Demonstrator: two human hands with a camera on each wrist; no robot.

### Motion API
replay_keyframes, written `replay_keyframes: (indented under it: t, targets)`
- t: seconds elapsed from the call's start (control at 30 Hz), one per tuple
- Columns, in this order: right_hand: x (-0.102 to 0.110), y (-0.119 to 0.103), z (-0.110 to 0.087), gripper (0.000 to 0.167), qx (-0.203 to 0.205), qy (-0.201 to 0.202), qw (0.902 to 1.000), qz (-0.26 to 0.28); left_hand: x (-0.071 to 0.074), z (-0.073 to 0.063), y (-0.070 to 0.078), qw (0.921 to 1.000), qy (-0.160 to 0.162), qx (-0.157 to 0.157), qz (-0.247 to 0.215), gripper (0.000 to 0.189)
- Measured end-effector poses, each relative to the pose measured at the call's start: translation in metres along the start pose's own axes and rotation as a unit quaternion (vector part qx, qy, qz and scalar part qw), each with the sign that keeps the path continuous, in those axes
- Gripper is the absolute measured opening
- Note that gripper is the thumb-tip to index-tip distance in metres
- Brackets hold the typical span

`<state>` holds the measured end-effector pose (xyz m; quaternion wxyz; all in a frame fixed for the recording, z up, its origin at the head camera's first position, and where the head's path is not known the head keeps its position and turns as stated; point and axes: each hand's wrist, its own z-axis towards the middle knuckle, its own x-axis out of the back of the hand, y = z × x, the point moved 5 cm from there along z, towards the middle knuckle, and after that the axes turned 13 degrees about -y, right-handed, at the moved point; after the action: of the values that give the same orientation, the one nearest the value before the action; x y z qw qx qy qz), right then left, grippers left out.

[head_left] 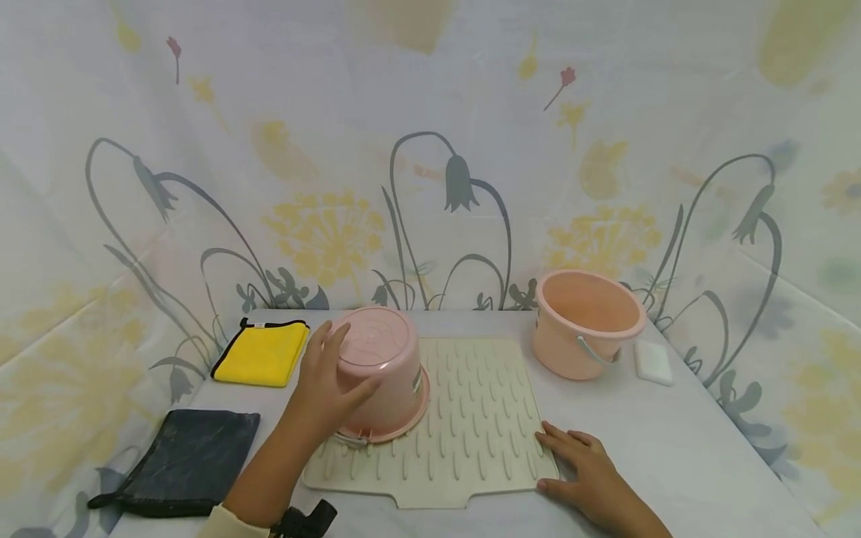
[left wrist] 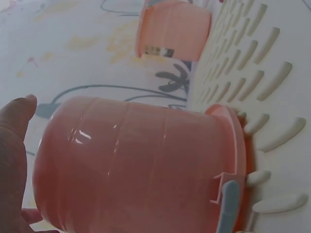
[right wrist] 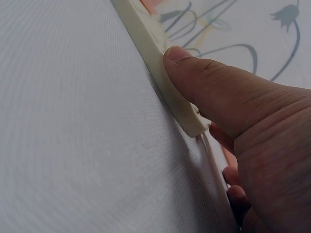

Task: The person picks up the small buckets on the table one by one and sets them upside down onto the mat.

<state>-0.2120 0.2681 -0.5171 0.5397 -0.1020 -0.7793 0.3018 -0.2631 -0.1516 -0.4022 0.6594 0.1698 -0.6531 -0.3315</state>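
Note:
A pink bucket (head_left: 386, 373) stands upside down on the left part of a cream ridged drying mat (head_left: 471, 418). My left hand (head_left: 329, 381) is spread beside the bucket's upturned base, its fingers relaxed. In the left wrist view the thumb (left wrist: 18, 116) stands apart from the bucket (left wrist: 141, 165), while a fingertip overlaps the base's edge. At the mat's right front corner lies my right hand (head_left: 585, 474), with loosely extended fingers at the edge. The right wrist view shows its thumb (right wrist: 209, 87) against the mat's rim (right wrist: 160, 77).
A peach bucket (head_left: 578, 344) stands upright at the back right, beside a white block (head_left: 652, 362). On the left lie a yellow cloth pouch (head_left: 262, 355) with black trim and a dark pouch (head_left: 195, 456). A flower-printed sheet (head_left: 430, 187) hangs behind the white table.

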Motion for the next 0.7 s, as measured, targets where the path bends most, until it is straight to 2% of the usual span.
replay_keyframes:
  t: [0.13, 0.27, 0.47, 0.7]
  targets:
    - [0.001, -0.001, -0.001, 0.084, 0.002, 0.002, 1.0000, 0.006, -0.001, -0.014, -0.011, 0.9985, -0.007, 0.049, -0.021, 0.101]
    - [0.001, -0.001, -0.001, 0.084, -0.003, -0.002, 1.0000, 0.006, -0.006, -0.026, -0.024, 0.9949, -0.032, 0.092, -0.026, 0.105]
    - [0.000, 0.001, 0.000, 0.083, -0.001, -0.002, 1.0000, 0.008, -0.013, -0.043, -0.048, 0.9909, -0.051, 0.123, -0.023, 0.106]
    - [0.000, 0.001, 0.001, 0.084, -0.006, -0.005, 0.9998, 0.015, -0.025, -0.054, -0.069, 0.9841, -0.094, 0.151, -0.009, 0.107]
